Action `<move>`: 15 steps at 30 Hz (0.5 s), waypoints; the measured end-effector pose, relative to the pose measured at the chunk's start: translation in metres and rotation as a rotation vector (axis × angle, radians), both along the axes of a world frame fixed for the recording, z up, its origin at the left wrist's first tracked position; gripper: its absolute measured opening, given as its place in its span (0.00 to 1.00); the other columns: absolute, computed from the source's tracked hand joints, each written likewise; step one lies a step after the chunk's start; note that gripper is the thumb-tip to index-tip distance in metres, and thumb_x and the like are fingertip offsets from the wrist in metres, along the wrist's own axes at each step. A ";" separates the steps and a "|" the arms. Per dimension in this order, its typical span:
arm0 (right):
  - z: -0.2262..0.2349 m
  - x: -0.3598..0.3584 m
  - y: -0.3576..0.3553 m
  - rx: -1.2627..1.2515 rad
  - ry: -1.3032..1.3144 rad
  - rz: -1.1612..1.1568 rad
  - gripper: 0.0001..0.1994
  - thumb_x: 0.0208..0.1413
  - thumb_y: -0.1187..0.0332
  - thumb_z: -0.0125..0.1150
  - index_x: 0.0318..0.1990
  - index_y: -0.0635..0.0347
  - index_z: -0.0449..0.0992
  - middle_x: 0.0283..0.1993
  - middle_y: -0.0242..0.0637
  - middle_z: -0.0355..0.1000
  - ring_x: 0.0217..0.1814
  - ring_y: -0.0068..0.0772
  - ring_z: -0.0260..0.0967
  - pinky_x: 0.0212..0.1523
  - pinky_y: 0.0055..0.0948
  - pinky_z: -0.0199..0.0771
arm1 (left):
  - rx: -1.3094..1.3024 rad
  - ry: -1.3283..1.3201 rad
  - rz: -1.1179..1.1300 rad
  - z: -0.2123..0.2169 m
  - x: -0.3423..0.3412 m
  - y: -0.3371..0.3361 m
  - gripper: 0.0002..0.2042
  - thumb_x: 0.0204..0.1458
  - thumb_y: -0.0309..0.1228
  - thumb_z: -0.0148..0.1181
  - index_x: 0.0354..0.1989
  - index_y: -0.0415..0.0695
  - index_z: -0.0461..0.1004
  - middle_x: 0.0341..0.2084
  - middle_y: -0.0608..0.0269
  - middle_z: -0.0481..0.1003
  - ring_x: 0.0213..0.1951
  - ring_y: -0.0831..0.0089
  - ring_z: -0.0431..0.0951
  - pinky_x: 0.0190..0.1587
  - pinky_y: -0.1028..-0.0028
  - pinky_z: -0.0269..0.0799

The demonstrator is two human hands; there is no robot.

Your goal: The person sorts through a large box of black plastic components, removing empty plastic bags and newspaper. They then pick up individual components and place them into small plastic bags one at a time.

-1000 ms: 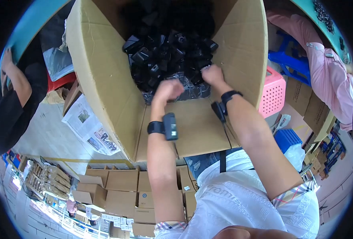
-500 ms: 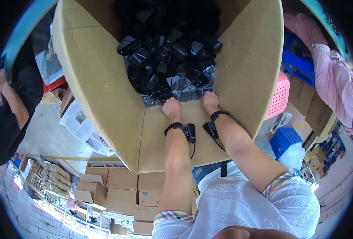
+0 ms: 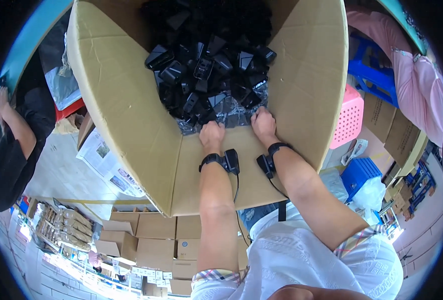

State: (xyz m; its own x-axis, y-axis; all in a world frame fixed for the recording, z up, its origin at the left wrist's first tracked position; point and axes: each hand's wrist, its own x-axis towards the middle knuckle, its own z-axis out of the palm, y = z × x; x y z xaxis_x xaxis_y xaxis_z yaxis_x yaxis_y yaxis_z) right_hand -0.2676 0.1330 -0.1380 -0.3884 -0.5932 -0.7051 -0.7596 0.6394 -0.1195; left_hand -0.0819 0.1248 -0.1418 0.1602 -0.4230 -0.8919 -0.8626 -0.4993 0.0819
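A large open cardboard box [image 3: 116,100] stands before me with its flaps raised. Inside lies a heap of small black plastic parts [image 3: 201,70] on clear plastic film [image 3: 236,116]. My left hand [image 3: 212,134] is closed in a fist at the film's near edge, knuckles up. To its right, my right hand [image 3: 264,122] is closed at the same edge, by the box's right side wall. Both hands appear to grip the film, though my fingertips are hidden beneath. On each wrist sits a black strap with a small device and cable.
A pink perforated basket [image 3: 349,117], a blue stool [image 3: 371,75] and a blue crate [image 3: 359,177] stand at the right. A person in pink [image 3: 424,90] is at the far right, another in black [image 3: 19,145] at the left. Cardboard cartons [image 3: 154,240] are stacked at the lower left.
Both hands have shifted slightly left, the right one also a little farther into the box. The box's right flap edge shows slightly farther left. Both fists stay closed.
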 end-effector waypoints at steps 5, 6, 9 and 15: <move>-0.005 0.008 -0.008 -0.009 0.129 -0.030 0.19 0.49 0.61 0.65 0.44 0.61 0.68 0.45 0.51 0.74 0.49 0.56 0.71 0.52 0.48 0.70 | -0.500 -0.113 0.100 -0.014 0.001 0.006 0.23 0.49 0.42 0.62 0.48 0.39 0.70 0.47 0.47 0.71 0.49 0.50 0.72 0.53 0.60 0.68; -0.004 0.010 -0.012 0.079 0.128 -0.075 0.20 0.48 0.61 0.65 0.45 0.62 0.69 0.47 0.51 0.74 0.50 0.55 0.71 0.52 0.47 0.71 | -0.497 -0.116 0.099 -0.018 0.003 0.006 0.23 0.49 0.42 0.62 0.48 0.39 0.70 0.47 0.47 0.71 0.49 0.50 0.72 0.53 0.60 0.68; -0.022 0.002 -0.006 0.096 0.122 -0.202 0.20 0.47 0.63 0.66 0.46 0.62 0.72 0.47 0.51 0.74 0.50 0.52 0.72 0.52 0.44 0.71 | -0.418 0.010 0.128 -0.017 0.001 0.001 0.19 0.48 0.41 0.64 0.43 0.39 0.73 0.45 0.48 0.70 0.49 0.51 0.72 0.52 0.60 0.69; -0.049 -0.007 -0.002 0.012 -0.002 -0.399 0.09 0.45 0.67 0.62 0.35 0.58 0.80 0.39 0.45 0.77 0.45 0.47 0.75 0.48 0.38 0.72 | -0.305 -0.035 0.263 -0.012 -0.026 0.003 0.20 0.44 0.45 0.68 0.40 0.45 0.76 0.40 0.50 0.77 0.46 0.50 0.75 0.48 0.58 0.71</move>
State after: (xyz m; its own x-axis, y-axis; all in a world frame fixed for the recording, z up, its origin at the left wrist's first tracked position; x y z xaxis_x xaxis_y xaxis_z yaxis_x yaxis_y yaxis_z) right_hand -0.2743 0.1306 -0.1872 -0.5854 -0.3879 -0.7120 -0.4508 0.8856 -0.1119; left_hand -0.1080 0.1279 -0.1536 0.3263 -0.6079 -0.7239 -0.7139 -0.6604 0.2328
